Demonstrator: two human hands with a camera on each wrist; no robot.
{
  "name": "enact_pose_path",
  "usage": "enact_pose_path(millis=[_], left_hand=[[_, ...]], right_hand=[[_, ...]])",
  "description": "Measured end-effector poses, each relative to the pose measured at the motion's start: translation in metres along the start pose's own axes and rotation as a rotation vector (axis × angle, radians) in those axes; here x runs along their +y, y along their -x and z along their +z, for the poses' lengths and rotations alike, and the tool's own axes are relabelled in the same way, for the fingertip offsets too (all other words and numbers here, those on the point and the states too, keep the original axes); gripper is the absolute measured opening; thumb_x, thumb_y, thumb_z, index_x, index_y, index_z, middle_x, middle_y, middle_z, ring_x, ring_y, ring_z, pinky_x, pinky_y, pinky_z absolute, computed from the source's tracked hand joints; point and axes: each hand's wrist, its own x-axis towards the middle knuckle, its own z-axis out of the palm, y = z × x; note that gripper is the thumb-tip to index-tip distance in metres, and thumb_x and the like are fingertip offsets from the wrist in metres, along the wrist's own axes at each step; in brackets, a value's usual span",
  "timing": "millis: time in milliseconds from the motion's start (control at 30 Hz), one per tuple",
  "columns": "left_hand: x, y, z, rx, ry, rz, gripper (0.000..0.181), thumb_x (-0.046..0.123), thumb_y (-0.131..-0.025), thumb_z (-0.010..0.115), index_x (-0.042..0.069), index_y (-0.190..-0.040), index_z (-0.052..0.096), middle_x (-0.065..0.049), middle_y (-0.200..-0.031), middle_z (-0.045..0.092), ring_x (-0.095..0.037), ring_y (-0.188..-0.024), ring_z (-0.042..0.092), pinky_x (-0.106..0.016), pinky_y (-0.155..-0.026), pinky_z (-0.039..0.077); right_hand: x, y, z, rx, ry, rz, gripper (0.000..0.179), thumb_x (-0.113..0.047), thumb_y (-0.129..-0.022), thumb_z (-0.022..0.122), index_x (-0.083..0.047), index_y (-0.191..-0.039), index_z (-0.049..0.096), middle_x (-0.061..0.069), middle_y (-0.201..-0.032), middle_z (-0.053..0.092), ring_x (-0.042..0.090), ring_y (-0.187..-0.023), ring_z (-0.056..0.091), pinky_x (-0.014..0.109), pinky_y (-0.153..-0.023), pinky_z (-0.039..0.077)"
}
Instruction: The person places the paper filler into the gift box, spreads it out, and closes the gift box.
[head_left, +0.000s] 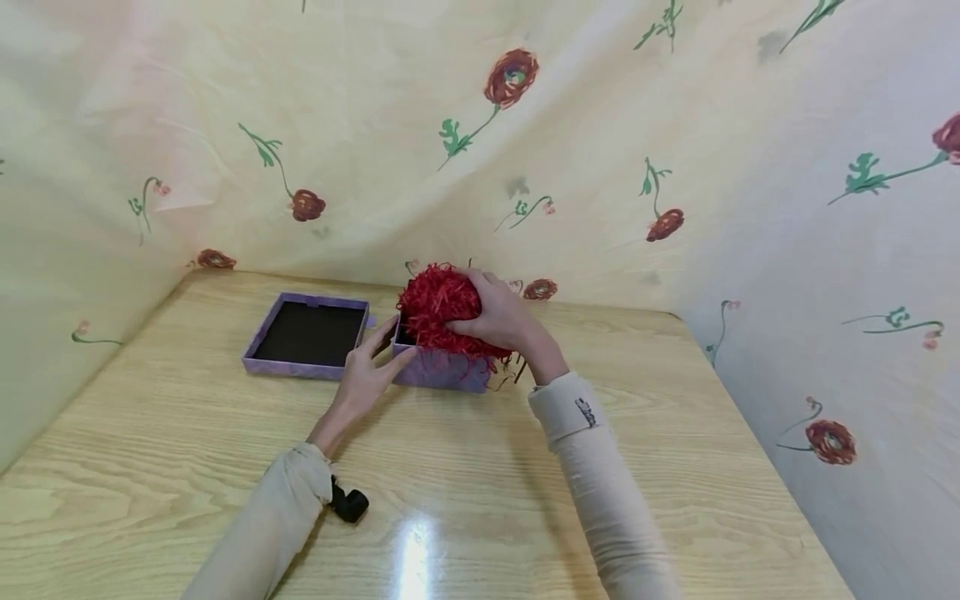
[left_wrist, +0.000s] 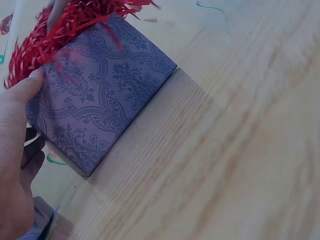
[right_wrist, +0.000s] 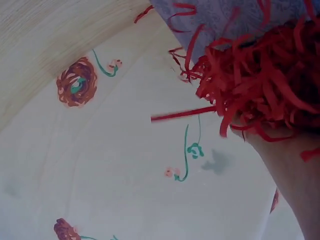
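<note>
On table (head_left: 480, 475), purple box (head_left: 442, 374), left hand (head_left: 365, 377) gripping its corner; right hand (head_left: 501, 315) clutching red shreds (head_left: 435, 302)

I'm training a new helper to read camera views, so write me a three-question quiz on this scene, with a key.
1. Multiple choice: what does the right hand hold?
A) A pen
B) Red shredded paper
C) A cup

2. True or false: the left hand touches the purple box.

3. Fill the gap: in the head view, the shallow black-lined lid lies on the table to the ____ of the purple box.

Key:
1. B, red shredded paper.
2. True; the left wrist view shows the contact.
3. Left.
</note>
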Motion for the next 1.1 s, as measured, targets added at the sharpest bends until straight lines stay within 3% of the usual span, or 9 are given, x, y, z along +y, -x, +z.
enact_pose_path(millis=[167,300,500,800,1100], left_hand=[[0.002,0.000,0.000,0.010,0.003,0.006,0.068,0.025,-0.101,0.071,0.012,-0.160,0.041,-0.012,-0.161,0.041,-0.037,-0.143,0.043,-0.053,-0.115,0.039],[0.001,-0.001,0.000,0.015,0.009,0.025,0.067,0.023,-0.101,0.072,0.011,-0.160,0.042,-0.012,-0.161,0.041,-0.036,-0.144,0.043,-0.053,-0.115,0.038],[0.000,-0.002,0.000,0.015,0.013,0.044,0.067,0.018,-0.100,0.072,0.011,-0.159,0.043,-0.013,-0.160,0.042,-0.037,-0.144,0.043,-0.053,-0.115,0.038],[-0.001,0.000,0.001,0.017,0.025,0.021,0.067,0.015,-0.099,0.074,0.005,-0.158,0.044,-0.017,-0.159,0.043,-0.039,-0.142,0.045,-0.053,-0.115,0.038],[0.000,0.000,0.000,0.021,0.007,0.017,0.065,0.021,-0.101,0.072,0.011,-0.159,0.044,-0.014,-0.160,0.042,-0.037,-0.142,0.045,-0.052,-0.114,0.039]], right_hand=[[-0.006,0.007,-0.001,0.059,0.063,-0.023,0.081,-0.042,-0.093,0.077,-0.012,-0.158,0.041,0.019,-0.154,0.045,0.042,-0.138,0.043,0.061,-0.110,0.038],[-0.007,0.015,-0.003,0.087,0.063,-0.042,0.071,-0.039,-0.095,0.075,-0.008,-0.153,0.048,0.018,-0.150,0.049,0.040,-0.136,0.046,0.059,-0.110,0.040],[-0.003,0.021,0.005,0.057,0.028,-0.046,0.057,-0.027,-0.098,0.074,-0.004,-0.147,0.055,0.020,-0.143,0.052,0.036,-0.130,0.052,0.051,-0.106,0.046],[-0.003,0.015,0.024,0.016,0.010,-0.050,0.047,-0.019,-0.101,0.069,-0.002,-0.143,0.057,0.021,-0.144,0.052,0.036,-0.132,0.051,0.049,-0.109,0.045],[-0.007,0.004,0.032,-0.006,0.013,-0.028,0.044,-0.017,-0.103,0.066,-0.001,-0.142,0.057,0.019,-0.144,0.054,0.034,-0.131,0.054,0.049,-0.108,0.045]])
